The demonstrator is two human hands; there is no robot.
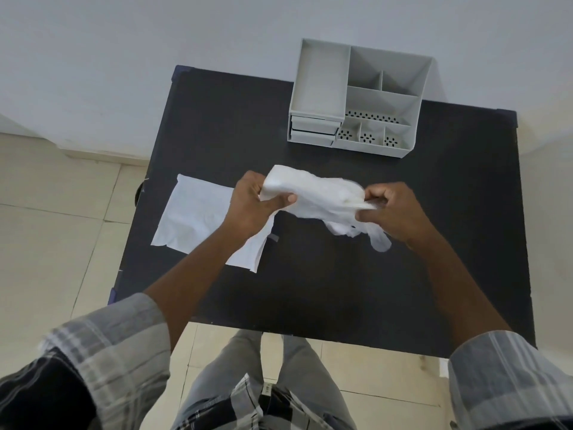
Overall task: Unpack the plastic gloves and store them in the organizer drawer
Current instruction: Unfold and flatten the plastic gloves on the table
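The plastic gloves (pixel 319 197) are thin, translucent white film, crinkled and faintly shiny. The flat wrapper (pixel 192 218) beside them looks like creased, matt white paper or thin plastic; which one cannot be told. The desk (pixel 310 274) has a matt black, finely grained top. The organizer (pixel 356 97) is smooth, matt grey plastic with perforated floors in its front compartments. The sleeves (pixel 117 346) are soft woven checked cloth, and the floor (pixel 46 228) is pale, smooth tile.

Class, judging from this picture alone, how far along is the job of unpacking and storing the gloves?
Done: the empty wrapper lies flat on the table. In hand: left hand and right hand hold the bunched gloves. Left: the organizer drawers look shut.
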